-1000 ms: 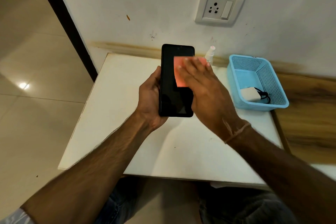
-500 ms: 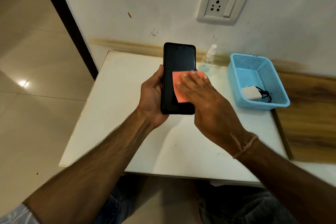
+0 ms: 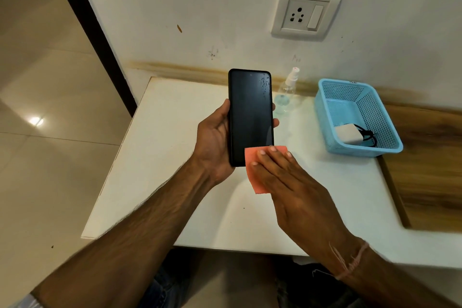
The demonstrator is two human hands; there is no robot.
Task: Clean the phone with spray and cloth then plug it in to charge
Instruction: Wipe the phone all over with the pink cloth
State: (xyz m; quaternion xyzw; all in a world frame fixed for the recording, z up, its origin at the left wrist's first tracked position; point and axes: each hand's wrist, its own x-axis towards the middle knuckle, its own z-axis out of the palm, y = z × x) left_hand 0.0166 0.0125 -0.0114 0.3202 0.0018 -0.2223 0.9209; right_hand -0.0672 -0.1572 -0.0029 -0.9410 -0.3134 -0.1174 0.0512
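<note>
While the left hand [image 3: 215, 142] curls round the phone [image 3: 250, 112] to steady it, the right hand's [image 3: 292, 187] straight fingers [image 3: 272, 165] press the cloth [image 3: 251, 157] flat on its lower end.

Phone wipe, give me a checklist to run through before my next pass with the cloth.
1. Phone held securely in left hand: ok.
2. Cloth flat under right hand, at the phone's lower end: ok.
3. Screen wiped dry: not ok, droplets near its top right corner.
4. Spray bottle upright behind the phone: ok.
5. Charger waiting in basket: ok.
6. Socket switch on: cannot tell.
</note>
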